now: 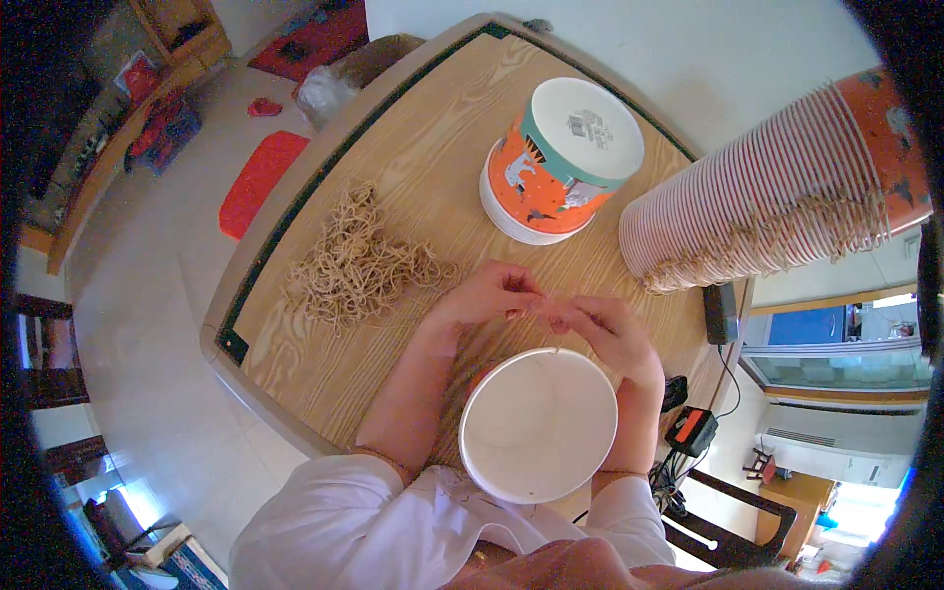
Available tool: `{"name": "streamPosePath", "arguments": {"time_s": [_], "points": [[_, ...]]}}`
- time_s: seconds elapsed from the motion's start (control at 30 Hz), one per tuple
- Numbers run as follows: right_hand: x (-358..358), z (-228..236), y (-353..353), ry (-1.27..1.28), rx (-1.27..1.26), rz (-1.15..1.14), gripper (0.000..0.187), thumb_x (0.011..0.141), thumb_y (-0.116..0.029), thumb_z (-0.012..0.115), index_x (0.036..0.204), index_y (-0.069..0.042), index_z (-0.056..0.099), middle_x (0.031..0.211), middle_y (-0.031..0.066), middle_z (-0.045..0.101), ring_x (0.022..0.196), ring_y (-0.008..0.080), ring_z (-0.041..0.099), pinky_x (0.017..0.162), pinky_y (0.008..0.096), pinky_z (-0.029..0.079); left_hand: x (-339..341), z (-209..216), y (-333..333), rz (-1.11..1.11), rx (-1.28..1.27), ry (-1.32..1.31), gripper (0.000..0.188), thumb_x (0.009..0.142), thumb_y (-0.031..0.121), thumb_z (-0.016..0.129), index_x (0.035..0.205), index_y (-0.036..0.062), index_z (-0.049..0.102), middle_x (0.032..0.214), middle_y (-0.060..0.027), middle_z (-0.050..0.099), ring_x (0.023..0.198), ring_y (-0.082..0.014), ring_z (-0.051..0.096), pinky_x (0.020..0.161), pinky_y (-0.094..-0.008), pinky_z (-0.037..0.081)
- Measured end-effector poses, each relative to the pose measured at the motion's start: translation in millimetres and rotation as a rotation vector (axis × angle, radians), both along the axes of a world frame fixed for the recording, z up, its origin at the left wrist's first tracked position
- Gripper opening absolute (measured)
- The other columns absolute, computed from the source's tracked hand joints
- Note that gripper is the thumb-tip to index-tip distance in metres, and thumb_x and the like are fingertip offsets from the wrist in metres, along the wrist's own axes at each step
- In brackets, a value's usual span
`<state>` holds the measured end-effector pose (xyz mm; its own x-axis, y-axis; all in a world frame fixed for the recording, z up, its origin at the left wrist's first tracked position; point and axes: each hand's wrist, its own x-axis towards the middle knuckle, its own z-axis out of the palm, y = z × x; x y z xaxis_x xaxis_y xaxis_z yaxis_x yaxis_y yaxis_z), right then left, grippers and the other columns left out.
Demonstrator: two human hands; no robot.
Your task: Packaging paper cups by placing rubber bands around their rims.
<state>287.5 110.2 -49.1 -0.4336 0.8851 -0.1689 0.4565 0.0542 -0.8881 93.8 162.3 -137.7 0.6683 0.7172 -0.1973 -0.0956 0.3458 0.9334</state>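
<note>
Bare left hand (495, 292) and right hand (612, 332) nearly meeting, fingers curled in, cannot tell if gripping anything, open white round paper tub (539, 425) between forearms, tangled tan cord heap (356, 261) leftward on wood-grain table (447, 123).

left hand (497, 293), right hand (612, 332) close together; fingers (518, 279) curled; forearms (415, 393) angled inward

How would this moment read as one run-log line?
left hand, right hand: close together, grip unclear; white tub: between forearms; string pile: left; tub stack: right
</note>
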Motion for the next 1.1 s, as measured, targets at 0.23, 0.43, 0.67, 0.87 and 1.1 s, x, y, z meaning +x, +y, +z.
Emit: {"name": "streamPosePath", "arguments": {"time_s": [0.23, 0.43, 0.67, 0.87, 1.1], "points": [[-9.3, 42.1, -22.6, 0.01, -0.216, -0.086, 0.021, 0.09, -0.012, 0.052, 0.095, 0.003, 0.066, 0.088, 0.012, 0.067, 0.084, 0.0164, 0.064, 0.073, 0.0274, 0.049, 2.1, -0.6, -0.7, 0.012, -0.033, -0.007, 0.007, 0.078, 0.007, 0.068, 0.083, 0.0023, 0.065, 0.069, 0.0005, 0.059, 0.057, -0.0053, 0.05, 0.05, -0.0212, 0.039], [-5.3, 45.4, -26.9, -0.043, -0.054, 0.057, 0.022, 0.086, -0.022, 0.058, 0.094, -0.003, 0.067, 0.082, 0.013, 0.066, 0.078, 0.0243, 0.065, 0.069, 0.034, 0.05, 3.8, -9.7, 0.5, 0.01, -0.008, -0.001, 0.007, 0.079, 0.008, 0.068, 0.083, 0.0021, 0.065, 0.068, 0.0002, 0.059, 0.057, -0.0061, 0.05, 0.05, -0.0215, 0.039], [-6.7, 47.3, -25.3, -0.057, -0.064, 0.085, 0.018, 0.087, -0.015, 0.055, 0.093, -0.001, 0.066, 0.086, 0.0126, 0.066, 0.083, 0.0231, 0.064, 0.071, 0.0322, 0.049, 3.3, -7.9, 0.5, -0.001, 0.007, 0.02, 0.007, 0.079, 0.007, 0.067, 0.081, 0.0017, 0.064, 0.068, -0.0002, 0.059, 0.056, -0.0064, 0.05, 0.049, -0.0221, 0.04], [-3.2, 40.3, -30.4, -0.03, -0.083, 0.074, 0.022, 0.087, -0.022, 0.056, 0.092, -0.005, 0.067, 0.087, 0.0125, 0.066, 0.083, 0.0268, 0.064, 0.072, 0.0359, 0.049, 3.5, -5.8, 1.3, -0.009, 0.029, 0.038, 0.008, 0.08, 0.008, 0.067, 0.081, 0.0014, 0.064, 0.067, -0.0001, 0.059, 0.056, -0.0062, 0.05, 0.049, -0.0224, 0.041], [-5.9, 43.3, -29.2, -0.027, -0.031, 0.086, 0.022, 0.085, -0.023, 0.057, 0.091, -0.004, 0.067, 0.088, 0.0128, 0.066, 0.082, 0.0295, 0.064, 0.072, 0.0362, 0.05, 3.2, -9.6, 1.0, -0.011, 0.07, 0.067, 0.009, 0.081, 0.01, 0.066, 0.082, 0.0013, 0.064, 0.067, -0.0002, 0.058, 0.056, -0.0063, 0.05, 0.049, -0.0224, 0.041]]}}
